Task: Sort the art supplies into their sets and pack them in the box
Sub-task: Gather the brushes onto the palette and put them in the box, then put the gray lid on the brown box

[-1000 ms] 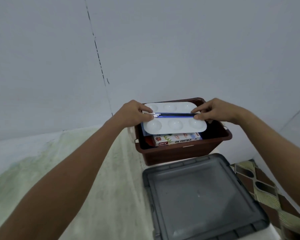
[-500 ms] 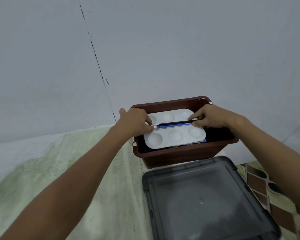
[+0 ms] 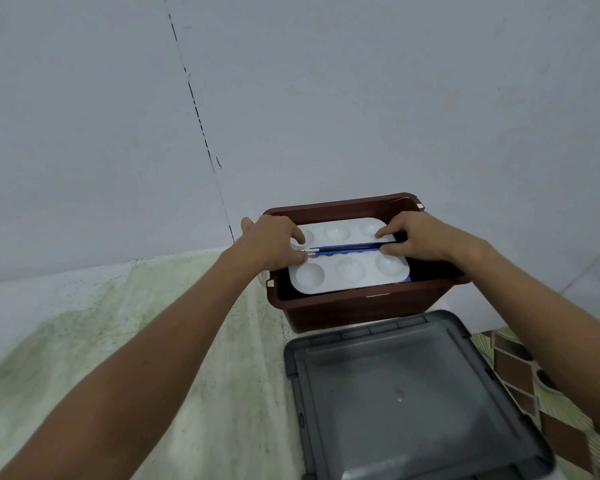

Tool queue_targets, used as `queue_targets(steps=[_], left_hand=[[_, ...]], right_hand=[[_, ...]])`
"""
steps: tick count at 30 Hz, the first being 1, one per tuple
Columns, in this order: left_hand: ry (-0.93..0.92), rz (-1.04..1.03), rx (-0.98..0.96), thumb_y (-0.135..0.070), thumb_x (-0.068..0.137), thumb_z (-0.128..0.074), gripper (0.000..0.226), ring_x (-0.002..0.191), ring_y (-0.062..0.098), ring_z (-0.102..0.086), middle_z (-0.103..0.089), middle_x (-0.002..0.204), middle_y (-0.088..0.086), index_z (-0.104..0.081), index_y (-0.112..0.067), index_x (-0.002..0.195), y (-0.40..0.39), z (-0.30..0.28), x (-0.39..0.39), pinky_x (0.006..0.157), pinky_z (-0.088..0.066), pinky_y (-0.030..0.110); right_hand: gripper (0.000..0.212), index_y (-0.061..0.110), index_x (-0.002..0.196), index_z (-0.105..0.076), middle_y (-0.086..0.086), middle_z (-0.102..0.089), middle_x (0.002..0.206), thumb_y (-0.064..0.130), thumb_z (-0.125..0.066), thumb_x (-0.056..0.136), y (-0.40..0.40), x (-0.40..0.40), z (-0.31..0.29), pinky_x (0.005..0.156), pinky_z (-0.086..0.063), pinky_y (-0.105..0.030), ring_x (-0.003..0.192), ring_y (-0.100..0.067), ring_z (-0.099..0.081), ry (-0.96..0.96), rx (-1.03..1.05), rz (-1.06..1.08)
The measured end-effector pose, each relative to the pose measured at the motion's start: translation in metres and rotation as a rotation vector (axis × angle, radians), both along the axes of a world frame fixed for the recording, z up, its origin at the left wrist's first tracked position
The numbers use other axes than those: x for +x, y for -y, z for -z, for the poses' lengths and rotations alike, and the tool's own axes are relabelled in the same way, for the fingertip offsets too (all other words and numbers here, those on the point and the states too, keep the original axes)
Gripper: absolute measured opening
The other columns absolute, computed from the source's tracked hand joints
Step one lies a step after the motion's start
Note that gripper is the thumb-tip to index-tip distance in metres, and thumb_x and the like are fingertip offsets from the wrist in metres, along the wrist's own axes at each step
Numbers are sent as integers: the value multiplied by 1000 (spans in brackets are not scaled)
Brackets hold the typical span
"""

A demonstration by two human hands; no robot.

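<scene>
A brown plastic box stands against the wall on a pale green-streaked counter. Inside it, near the rim, lies a white paint palette with round wells. Blue-handled paintbrushes lie across the palette's middle. My left hand grips the palette's left end and the metal brush tips. My right hand pinches the right end of the palette and the brush handles. A blue edge shows under the palette at the right; the rest of the box's contents are hidden.
A grey box lid lies flat on the counter just in front of the box. A patterned brown and green surface shows at the right, below the counter edge. The wall stands right behind the box.
Both hands have lowered the palette with the brushes down into the box. It now covers the oil pastels carton that was visible a second ago.
</scene>
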State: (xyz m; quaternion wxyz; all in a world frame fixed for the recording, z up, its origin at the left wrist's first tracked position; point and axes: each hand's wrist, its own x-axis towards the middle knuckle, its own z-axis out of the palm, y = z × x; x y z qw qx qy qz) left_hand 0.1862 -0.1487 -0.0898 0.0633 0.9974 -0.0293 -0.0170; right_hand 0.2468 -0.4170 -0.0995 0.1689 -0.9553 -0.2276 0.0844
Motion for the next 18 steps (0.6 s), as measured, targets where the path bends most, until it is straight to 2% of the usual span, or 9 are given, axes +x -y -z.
queue_targets(steps=[4, 11, 14, 18], left_hand=[[-1, -8, -26, -55, 82, -63, 45, 110, 15, -51, -59, 113, -9, -63, -32, 121, -1, 1, -1, 94, -27, 40], [6, -20, -53, -53, 81, -65, 48, 108, 15, -50, -49, 99, -13, -61, -30, 122, 0, 0, -4, 92, -27, 38], [11, -27, -57, -53, 81, -66, 49, 110, 16, -50, -53, 104, -10, -61, -29, 123, 1, -1, -7, 92, -27, 38], [29, -32, -66, -53, 81, -66, 48, 110, 16, -50, -53, 107, -9, -61, -29, 123, 3, -2, -12, 90, -26, 37]], right_hand=[[41, 23, 124, -64, 1, -52, 131, 36, -69, 85, 2, 0, 2, 101, -37, -27, 119, -16, -48, 19, -6, -17], [44, 21, 127, -61, 0, -51, 135, 34, -69, 86, 4, -3, -1, 101, -34, -24, 124, -17, -46, 61, 10, -30], [46, 22, 128, -60, 0, -50, 136, 36, -69, 86, 5, -4, 0, 100, -32, -22, 125, -16, -45, 62, 9, -27], [45, 21, 128, -60, 0, -51, 134, 36, -68, 86, 6, -7, 1, 103, -36, -27, 122, -16, -46, 64, 8, -32]])
